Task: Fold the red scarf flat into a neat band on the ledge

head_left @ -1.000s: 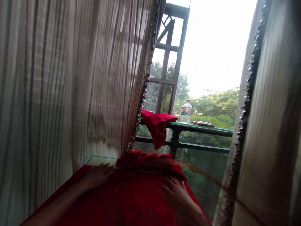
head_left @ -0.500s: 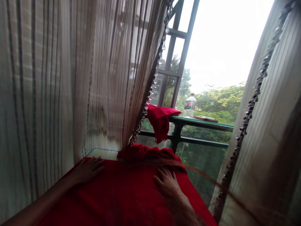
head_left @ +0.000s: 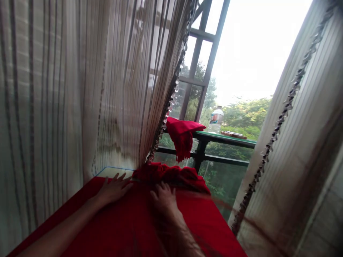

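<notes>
A red cloth (head_left: 115,228) lies spread flat beneath both arms, over a surface whose pale corner (head_left: 115,172) with a blue edge shows at the far left. My left hand (head_left: 115,188) rests open on the cloth close to that corner, fingers spread. To its right, my right hand (head_left: 165,196) is also laid on the cloth with its fingers apart, near the far edge. Just beyond it the red fabric is bunched into a crumpled heap (head_left: 171,175). Neither hand grips anything.
Sheer striped curtains hang at the left (head_left: 66,89) and right (head_left: 302,125), both trimmed with beads. Behind is a green railing (head_left: 227,140) carrying a fringed red cloth (head_left: 183,134), a plastic bottle (head_left: 216,119) and a small flat object (head_left: 233,135). A window frame (head_left: 202,60) stands open beside trees.
Both hands have shifted over the cloth: my left hand a little to the right, my right hand to the left, so they are nearer each other. The right curtain's beaded edge has swung left.
</notes>
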A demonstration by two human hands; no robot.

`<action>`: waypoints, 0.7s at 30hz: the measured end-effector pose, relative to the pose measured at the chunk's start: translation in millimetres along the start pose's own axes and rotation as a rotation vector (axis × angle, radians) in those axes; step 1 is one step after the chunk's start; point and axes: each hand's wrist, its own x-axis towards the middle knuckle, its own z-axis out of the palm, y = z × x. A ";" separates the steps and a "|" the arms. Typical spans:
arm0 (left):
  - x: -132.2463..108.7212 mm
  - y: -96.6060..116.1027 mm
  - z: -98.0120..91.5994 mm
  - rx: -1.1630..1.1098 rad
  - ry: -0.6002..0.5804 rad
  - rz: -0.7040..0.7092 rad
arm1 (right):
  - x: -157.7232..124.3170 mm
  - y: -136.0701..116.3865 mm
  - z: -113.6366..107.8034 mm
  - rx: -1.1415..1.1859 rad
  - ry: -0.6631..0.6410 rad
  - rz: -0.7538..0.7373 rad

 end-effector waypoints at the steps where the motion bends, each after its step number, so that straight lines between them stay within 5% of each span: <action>1: -1.6 8.0 3.7 -0.005 -0.026 0.029 | 2.3 -11.6 7.5 0.013 -0.007 -0.018; 5: -5.0 15.3 12.3 0.029 -0.079 0.110 | 7.1 -3.2 17.0 0.023 -0.009 -0.016; 16: 1.2 11.4 14.8 0.078 -0.090 0.079 | -53.0 170.4 -62.3 -0.139 0.034 0.392; 19: -0.1 13.8 14.6 0.082 -0.071 0.072 | -64.6 175.3 -75.4 -0.186 0.045 0.459; 21: -0.5 14.6 15.0 0.089 -0.068 0.092 | -72.2 157.1 -74.3 -0.212 0.077 0.447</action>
